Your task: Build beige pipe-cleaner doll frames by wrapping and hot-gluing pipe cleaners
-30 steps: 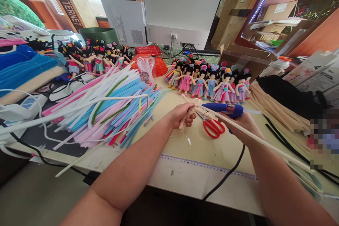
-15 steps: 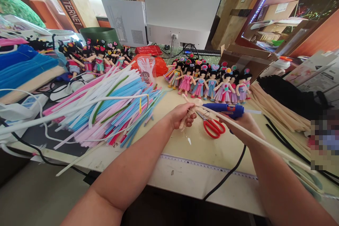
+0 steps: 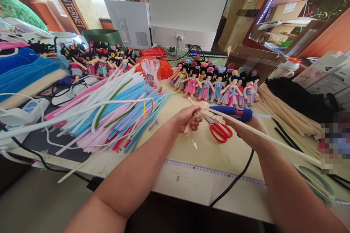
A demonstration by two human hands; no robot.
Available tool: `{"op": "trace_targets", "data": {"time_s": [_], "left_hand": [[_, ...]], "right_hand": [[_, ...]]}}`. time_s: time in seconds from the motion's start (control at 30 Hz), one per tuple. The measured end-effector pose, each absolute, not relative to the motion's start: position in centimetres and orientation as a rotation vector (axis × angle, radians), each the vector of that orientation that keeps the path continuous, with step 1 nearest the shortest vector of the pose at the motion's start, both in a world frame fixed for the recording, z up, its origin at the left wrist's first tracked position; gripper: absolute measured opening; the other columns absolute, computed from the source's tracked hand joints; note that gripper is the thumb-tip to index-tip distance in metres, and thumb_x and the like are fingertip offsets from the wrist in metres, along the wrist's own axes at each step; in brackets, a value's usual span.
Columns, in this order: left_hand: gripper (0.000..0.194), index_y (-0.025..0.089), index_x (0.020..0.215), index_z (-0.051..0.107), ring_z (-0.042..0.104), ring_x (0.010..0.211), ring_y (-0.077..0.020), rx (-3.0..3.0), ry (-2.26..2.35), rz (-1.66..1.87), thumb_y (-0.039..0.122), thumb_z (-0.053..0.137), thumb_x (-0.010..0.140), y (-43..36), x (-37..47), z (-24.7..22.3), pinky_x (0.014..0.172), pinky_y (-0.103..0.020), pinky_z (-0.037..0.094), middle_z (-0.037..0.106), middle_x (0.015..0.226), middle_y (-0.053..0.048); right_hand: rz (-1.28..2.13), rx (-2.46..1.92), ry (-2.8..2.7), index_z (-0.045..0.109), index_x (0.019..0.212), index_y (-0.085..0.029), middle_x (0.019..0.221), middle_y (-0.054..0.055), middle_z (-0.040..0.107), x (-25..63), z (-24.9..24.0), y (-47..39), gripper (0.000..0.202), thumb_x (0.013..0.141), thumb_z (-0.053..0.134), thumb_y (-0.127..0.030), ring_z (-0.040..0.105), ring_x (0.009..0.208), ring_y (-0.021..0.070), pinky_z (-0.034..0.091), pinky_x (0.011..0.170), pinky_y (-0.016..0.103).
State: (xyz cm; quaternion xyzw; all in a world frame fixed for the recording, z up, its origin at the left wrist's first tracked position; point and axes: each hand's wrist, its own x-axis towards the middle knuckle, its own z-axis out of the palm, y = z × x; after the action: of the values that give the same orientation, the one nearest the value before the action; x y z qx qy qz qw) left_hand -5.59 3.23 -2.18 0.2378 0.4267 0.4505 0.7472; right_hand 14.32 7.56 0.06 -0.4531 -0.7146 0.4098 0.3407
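Observation:
My left hand (image 3: pixel 188 119) is closed around a beige doll body (image 3: pixel 197 113) twisted from pipe cleaners. From it a long beige pipe cleaner (image 3: pixel 262 135) runs to the lower right, passing over my right forearm. My right hand (image 3: pixel 247 127) grips a blue hot glue gun (image 3: pixel 232 113), whose front end points left at the doll body; the exact nozzle contact is hidden. Under and between my hands lie red-handled scissors (image 3: pixel 221 132) on the table. A black cord (image 3: pixel 237 178) hangs down below the glue gun.
Left of my hands is a big heap of coloured pipe cleaners (image 3: pixel 109 113). Finished dolls (image 3: pixel 216 83) stand behind, more dolls (image 3: pixel 101 58) at back left. A measuring tape (image 3: pixel 213 172) lies along the front edge. Beige pipe cleaners (image 3: pixel 292 113) and grey-green scissors (image 3: pixel 314 182) are at right.
Both hands keep their holds and stay almost in place. The free end of the long beige pipe cleaner has shifted slightly upward at the right.

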Motion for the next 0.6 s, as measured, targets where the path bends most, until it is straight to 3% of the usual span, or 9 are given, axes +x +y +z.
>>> {"op": "trace_targets", "data": {"time_s": [0.33, 0.6], "left_hand": [[0.037, 0.017, 0.068, 0.044, 0.025, 0.031, -0.0036, 0.485, 0.791, 0.992, 0.032, 0.031, 0.099, 3.1, -6.1, -2.1, 0.032, -0.013, 0.026, 0.038, 0.051, 0.006], [0.043, 0.016, 0.064, 0.045, 0.026, 0.030, -0.0038, 0.510, 0.763, 0.972, 0.035, 0.028, 0.100, 3.0, -6.1, -2.0, 0.031, -0.015, 0.030, 0.039, 0.050, 0.005]], "right_hand": [[1.156, -1.163, -1.775, 0.064, 0.057, -0.019, 0.047, 0.000, 0.052, 16.2, -0.3, 9.4, 0.033, 0.064, 0.074, -0.049, 0.043, 0.043, 0.0109, 0.032, 0.039, 0.025], [1.223, -1.111, -1.857, 0.064, 0.061, -0.019, 0.049, 0.000, 0.054, 16.9, -1.2, 10.1, 0.031, 0.068, 0.072, -0.048, 0.042, 0.044, 0.0107, 0.031, 0.039, 0.025]]}}
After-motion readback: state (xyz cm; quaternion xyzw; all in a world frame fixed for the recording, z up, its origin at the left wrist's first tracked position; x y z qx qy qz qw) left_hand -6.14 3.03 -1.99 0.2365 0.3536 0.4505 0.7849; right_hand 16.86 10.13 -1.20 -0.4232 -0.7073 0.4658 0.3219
